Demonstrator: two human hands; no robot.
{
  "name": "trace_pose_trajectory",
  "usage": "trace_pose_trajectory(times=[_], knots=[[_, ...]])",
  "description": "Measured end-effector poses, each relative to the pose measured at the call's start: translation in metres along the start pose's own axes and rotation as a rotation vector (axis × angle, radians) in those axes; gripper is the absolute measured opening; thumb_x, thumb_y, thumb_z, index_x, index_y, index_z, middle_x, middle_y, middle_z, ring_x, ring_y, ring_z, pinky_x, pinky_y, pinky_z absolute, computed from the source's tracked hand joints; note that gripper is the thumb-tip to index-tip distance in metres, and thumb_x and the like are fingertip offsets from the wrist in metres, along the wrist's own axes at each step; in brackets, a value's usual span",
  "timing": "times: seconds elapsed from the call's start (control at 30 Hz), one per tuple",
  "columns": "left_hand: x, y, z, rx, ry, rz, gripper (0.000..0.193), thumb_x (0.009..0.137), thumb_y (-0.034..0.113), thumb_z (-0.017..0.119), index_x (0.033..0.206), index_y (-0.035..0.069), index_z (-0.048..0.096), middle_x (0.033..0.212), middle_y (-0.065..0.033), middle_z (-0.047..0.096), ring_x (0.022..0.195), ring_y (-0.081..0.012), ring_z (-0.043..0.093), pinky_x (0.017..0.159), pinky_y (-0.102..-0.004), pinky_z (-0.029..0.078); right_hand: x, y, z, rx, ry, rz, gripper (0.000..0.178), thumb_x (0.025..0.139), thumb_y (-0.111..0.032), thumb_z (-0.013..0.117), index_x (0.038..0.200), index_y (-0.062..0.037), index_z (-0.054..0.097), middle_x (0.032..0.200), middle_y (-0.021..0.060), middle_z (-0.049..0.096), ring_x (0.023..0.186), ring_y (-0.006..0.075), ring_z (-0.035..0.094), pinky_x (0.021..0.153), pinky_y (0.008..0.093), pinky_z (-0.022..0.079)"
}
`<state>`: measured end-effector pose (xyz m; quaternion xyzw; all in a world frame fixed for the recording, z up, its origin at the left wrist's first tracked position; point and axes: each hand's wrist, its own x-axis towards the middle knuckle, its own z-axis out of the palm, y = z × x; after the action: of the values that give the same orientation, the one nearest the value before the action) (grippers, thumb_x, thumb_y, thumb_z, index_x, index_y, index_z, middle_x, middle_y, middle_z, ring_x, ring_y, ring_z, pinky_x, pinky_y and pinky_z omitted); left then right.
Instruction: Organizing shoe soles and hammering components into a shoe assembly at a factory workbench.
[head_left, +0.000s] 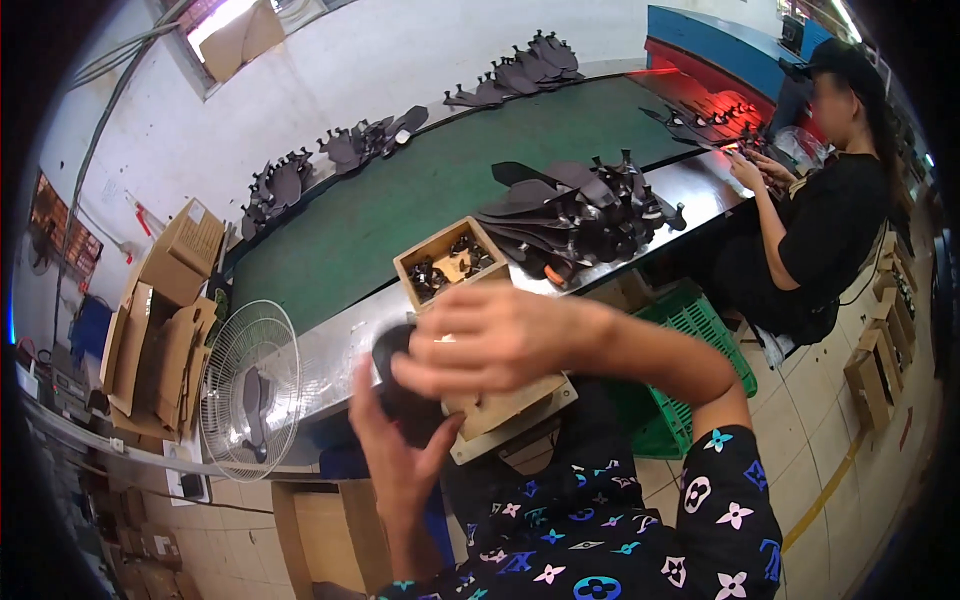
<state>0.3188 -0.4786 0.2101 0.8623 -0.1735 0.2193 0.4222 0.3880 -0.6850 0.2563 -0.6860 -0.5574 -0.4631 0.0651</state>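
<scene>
My left hand (pixel 395 455) comes up from below and holds a dark sandal sole (pixel 400 395) against a wooden block (pixel 510 405) at the edge of the bench. My right hand (pixel 490 340) lies across the top of the sole, fingers bent and pressing on it. Just behind my hands a small wooden box (pixel 405 265) holds dark strap pieces. A heap of dark soles with straps (pixel 580 215) lies right of the box on the bench.
A green conveyor belt (pixel 400 210) runs diagonally, with groups of dark soles (pixel 365 140) along its far edge. Another person in black (pixel 830 220) sits at the right, working at the belt. A fan (pixel 250 390) and cardboard boxes (pixel 165 310) stand left. A green crate (pixel 690 320) sits on the floor.
</scene>
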Motion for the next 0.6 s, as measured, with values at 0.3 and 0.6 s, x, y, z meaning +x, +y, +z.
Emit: trace_pose_trajectory(times=[0.3, 0.6], knots=[[-0.036, -0.042, 0.05, -0.798, -0.075, -0.606, 0.028, 0.101, 0.028, 0.048, 0.112, 0.002, 0.049, 0.082, -0.0065, 0.062, 0.071, -0.0139, 0.063, 0.062, -0.0259, 0.05, -0.156, -0.109, 0.049, 0.067, -0.449, 1.297, 0.066, 0.077, -0.048, 0.071, 0.124, -0.0055, 0.049, 0.123, 0.0196, 0.05, 0.086, 0.0372, 0.062, 0.072, 0.0403, 0.054], [-0.04, -0.086, 0.132, 0.322, -0.19, -0.249, 0.07, 0.088, 0.027, 0.059, 0.143, -0.004, 0.027, 0.147, -0.0232, 0.026, 0.134, -0.0393, 0.025, 0.107, -0.0527, 0.02, -0.239, -0.184, -0.013, 0.156, -0.336, 1.785, 0.021, 0.089, -0.021, 0.066, 0.096, -0.0029, 0.057, 0.07, 0.0068, 0.056, 0.056, 0.0213, 0.054, 0.049, 0.0345, 0.038]])
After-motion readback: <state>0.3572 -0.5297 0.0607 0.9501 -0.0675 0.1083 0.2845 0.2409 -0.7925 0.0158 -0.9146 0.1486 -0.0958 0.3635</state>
